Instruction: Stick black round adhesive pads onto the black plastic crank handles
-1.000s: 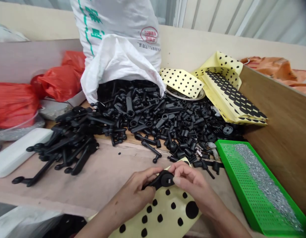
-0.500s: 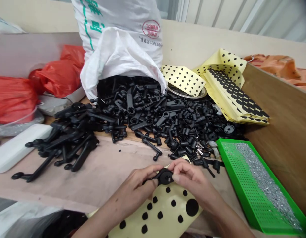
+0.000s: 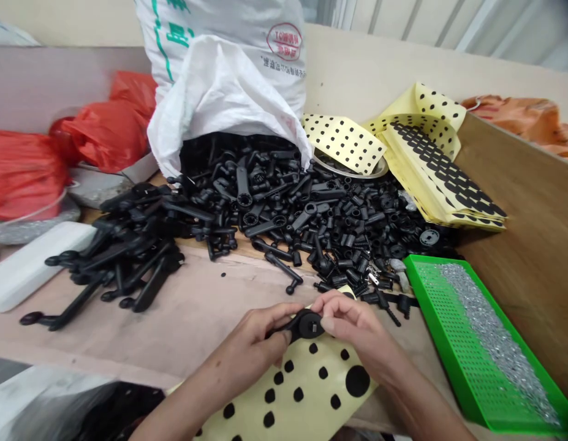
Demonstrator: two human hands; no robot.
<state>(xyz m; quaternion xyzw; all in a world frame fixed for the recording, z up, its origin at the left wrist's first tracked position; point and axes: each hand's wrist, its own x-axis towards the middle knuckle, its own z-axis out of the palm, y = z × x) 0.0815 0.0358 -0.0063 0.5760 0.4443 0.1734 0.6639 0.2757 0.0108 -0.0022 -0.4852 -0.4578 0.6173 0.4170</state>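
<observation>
My left hand (image 3: 260, 337) is closed round the arm of a black plastic crank handle (image 3: 306, 323), its round end turned up toward me. A small metal piece shows in the middle of that round end. At the right edge of the same end, my right hand (image 3: 350, 321) has thumb and fingers pinched; its fingertips partly cover the rim. Beneath both hands lies a yellow sheet of black round stickers (image 3: 306, 380), with dots of small size and one large one. Behind the hands spreads a heap of loose black plastic parts (image 3: 284, 202).
A green tray (image 3: 458, 367) of small shiny metal pieces stands at the right, beside a wooden board (image 3: 527, 245). More sticker sheets (image 3: 444, 171) lie at the back right. A white sack (image 3: 228, 79) spills parts; finished-looking crank handles (image 3: 127, 257) pile up left, near red bags (image 3: 104, 128).
The view has shifted slightly. Both hands stay at the crank handle with nearly the same hold; nothing has visibly been taken up or let go.
</observation>
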